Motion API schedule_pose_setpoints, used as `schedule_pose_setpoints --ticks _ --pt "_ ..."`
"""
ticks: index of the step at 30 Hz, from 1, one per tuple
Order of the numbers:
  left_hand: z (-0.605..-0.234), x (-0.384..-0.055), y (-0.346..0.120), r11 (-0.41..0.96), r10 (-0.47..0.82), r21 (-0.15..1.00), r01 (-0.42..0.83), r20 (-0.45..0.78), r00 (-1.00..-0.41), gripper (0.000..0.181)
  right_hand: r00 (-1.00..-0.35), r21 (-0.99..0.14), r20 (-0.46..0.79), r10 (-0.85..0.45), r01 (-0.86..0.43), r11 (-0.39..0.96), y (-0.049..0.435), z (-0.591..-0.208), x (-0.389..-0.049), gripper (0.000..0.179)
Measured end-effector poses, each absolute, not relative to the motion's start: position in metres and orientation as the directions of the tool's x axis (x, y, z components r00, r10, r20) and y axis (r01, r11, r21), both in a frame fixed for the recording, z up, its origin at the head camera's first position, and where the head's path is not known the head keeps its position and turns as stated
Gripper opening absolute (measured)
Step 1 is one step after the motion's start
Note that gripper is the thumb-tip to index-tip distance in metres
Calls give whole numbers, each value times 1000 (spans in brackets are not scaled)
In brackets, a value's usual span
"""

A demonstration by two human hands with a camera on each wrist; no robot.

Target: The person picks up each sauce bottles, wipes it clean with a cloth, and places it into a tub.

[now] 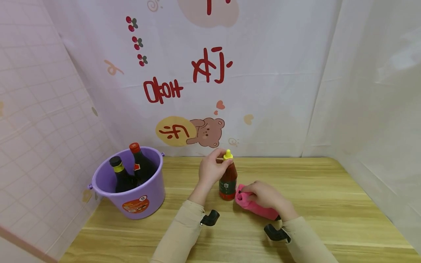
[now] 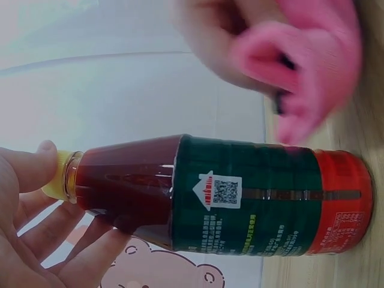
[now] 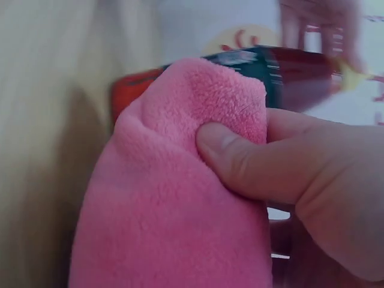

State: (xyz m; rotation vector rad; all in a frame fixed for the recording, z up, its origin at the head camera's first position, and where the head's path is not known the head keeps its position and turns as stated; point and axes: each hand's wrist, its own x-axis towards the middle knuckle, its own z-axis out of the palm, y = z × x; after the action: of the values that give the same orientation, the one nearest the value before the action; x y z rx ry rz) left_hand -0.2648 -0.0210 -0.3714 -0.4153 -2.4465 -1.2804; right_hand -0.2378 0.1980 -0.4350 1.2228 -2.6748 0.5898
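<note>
A sauce bottle (image 1: 228, 180) with dark red contents, a green label and a yellow pointed cap stands upright on the table. My left hand (image 1: 212, 167) grips it at the neck, thumb and fingers around the yellow cap (image 2: 59, 175). Just right of the bottle's lower part, my right hand (image 1: 264, 195) pinches a folded pink cloth (image 1: 258, 209). In the right wrist view the thumb (image 3: 240, 156) presses on the fluffy fabric, which overlaps the bottle's label. The fingers behind the cloth are partly hidden.
A purple bucket (image 1: 154, 197) stands at the left of the wooden table (image 1: 296, 175). Inside it lean two dark bottles, one with a black cap (image 1: 115, 161) and one with a red cap (image 1: 134, 147). A printed white curtain (image 1: 269, 73) hangs behind the table.
</note>
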Motion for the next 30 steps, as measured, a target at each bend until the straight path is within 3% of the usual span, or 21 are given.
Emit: schedule_pose_setpoints --ticks 6,11,18,30 --pt "-371 -264 -22 542 94 730 416 440 -893 23 -575 -251 484 -660 -813 525 210 -404 -236 23" --pt "-371 -263 -22 543 97 731 414 435 -895 25 -556 -222 575 -600 -812 539 209 -377 -240 26" --pt "-372 -264 -22 540 102 735 410 426 -899 28 -568 -220 597 -566 -795 566 197 -360 -249 30" --pt "-372 -264 -22 530 97 745 404 420 -902 27 -619 -258 541 -570 -767 587 187 -366 -256 26"
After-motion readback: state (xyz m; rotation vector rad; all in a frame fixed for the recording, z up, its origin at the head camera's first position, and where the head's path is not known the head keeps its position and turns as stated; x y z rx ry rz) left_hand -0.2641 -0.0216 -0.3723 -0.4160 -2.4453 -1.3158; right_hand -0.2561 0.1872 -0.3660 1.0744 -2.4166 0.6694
